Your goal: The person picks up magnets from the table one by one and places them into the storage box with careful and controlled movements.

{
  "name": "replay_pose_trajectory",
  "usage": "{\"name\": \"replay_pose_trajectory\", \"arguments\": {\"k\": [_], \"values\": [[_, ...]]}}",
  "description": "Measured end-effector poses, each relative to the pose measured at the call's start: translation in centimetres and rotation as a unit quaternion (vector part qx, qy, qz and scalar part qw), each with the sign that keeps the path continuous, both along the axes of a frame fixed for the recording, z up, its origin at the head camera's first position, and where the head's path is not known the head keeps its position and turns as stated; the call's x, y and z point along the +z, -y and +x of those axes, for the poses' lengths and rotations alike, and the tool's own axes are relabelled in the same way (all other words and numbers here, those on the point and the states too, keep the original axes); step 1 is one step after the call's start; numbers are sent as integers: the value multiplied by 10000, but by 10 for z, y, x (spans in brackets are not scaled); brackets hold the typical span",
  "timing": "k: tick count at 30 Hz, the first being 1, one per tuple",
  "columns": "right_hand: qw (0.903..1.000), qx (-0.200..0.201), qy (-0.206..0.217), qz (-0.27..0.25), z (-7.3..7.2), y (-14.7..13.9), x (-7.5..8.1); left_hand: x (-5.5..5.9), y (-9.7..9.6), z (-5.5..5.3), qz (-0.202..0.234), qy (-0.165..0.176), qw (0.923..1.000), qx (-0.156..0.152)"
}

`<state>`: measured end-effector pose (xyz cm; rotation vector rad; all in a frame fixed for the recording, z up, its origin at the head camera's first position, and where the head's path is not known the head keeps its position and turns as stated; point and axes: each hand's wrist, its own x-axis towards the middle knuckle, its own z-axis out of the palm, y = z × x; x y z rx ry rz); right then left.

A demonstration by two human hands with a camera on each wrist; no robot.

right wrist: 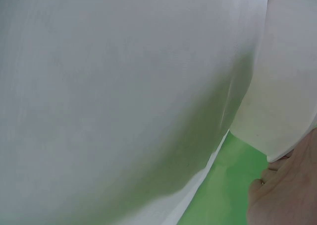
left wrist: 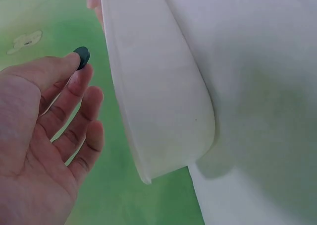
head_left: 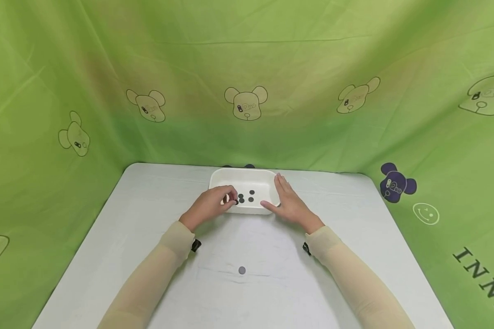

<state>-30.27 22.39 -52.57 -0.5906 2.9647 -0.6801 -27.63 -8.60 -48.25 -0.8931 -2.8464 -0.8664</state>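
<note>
My left hand (head_left: 211,202) pinches a small dark disc (left wrist: 82,58) between thumb and index finger, its other fingers loosely bent. It is over the front left part of a white rectangular container (head_left: 247,210). Inside that container lie several similar dark discs (head_left: 252,192), towards the middle of its floor. My right hand (head_left: 291,204) rests against the container's right end. Its fingers stretch along the outside and its thumb lies over the front rim. In the right wrist view, the container's wall (right wrist: 282,81) hides part of the fingers.
One more grey disc (head_left: 242,270) lies on the white-covered table (head_left: 271,292), nearer to me, between the forearms. Green cloth (head_left: 247,141) with printed bear heads hangs behind and at both sides. The container stands close to the table's far edge.
</note>
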Motion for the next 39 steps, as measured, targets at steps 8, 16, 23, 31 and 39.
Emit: {"name": "replay_pose_trajectory", "arguments": {"k": [8,16,23,31,39], "values": [[10000,8,-11,-8,-1,-1,-1,-4,-3,-16,-32,147,9998,94],[10000,25,-38,-2,-1,-1,-1,-9,-5,-30,-89,334,9993,144],[10000,18,-44,21,-1,-1,-1,-13,-9,-38,-159,632,9977,166],[9999,4,-90,53,0,-2,-1,-18,-11,-50,-238,799,9961,286],[10000,0,-67,17,-1,-2,-3,-19,-16,-57,-276,863,9952,375]]}}
